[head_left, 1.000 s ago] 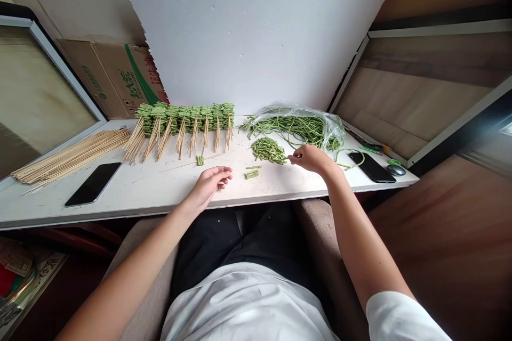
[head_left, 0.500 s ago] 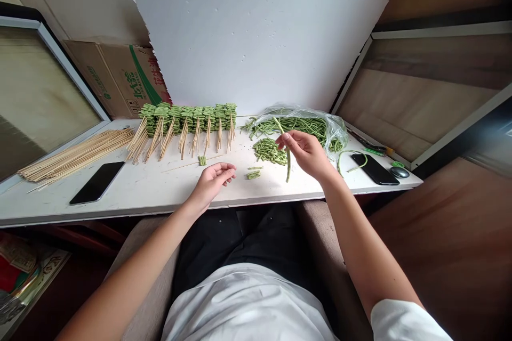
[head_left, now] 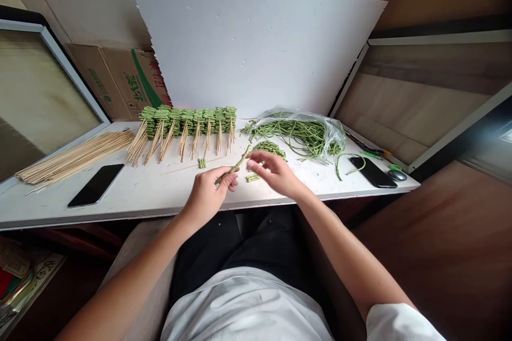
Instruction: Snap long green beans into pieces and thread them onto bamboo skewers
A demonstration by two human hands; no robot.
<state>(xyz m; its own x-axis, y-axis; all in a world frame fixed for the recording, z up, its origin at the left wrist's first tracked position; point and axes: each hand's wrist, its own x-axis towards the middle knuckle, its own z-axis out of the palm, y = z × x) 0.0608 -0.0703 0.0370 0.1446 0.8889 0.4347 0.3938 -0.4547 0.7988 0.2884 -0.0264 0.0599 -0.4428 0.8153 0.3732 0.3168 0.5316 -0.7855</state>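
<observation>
A length of green long bean point(head_left: 241, 161) slants up to the right from my left hand point(head_left: 208, 191), whose thumb and fingers are closed round its lower part. My right hand point(head_left: 276, 174) is just to the right of the bean's upper end, thumb and fingers slightly apart; whether a fingertip touches the bean is hard to see. Behind that hand lies a pile of cut bean pieces point(head_left: 272, 147), partly covered by it. A few short pieces point(head_left: 253, 177) rest by its fingers. Left of these, a small threaded group of pieces point(head_left: 202, 163) sits on a thin skewer.
Bundles of skewered beans point(head_left: 188, 120) line the table's back, left of a clear plastic bag of long beans point(head_left: 300, 130). Loose bamboo skewers point(head_left: 76, 155) and a phone point(head_left: 96, 185) lie left. Another phone point(head_left: 374, 171) and a mouse point(head_left: 397, 175) are right. A white board point(head_left: 256, 48) stands behind.
My right hand has moved left and down, bringing the bean across to my left hand. My left hand has closed on the bean, and the right fingers have loosened from it.
</observation>
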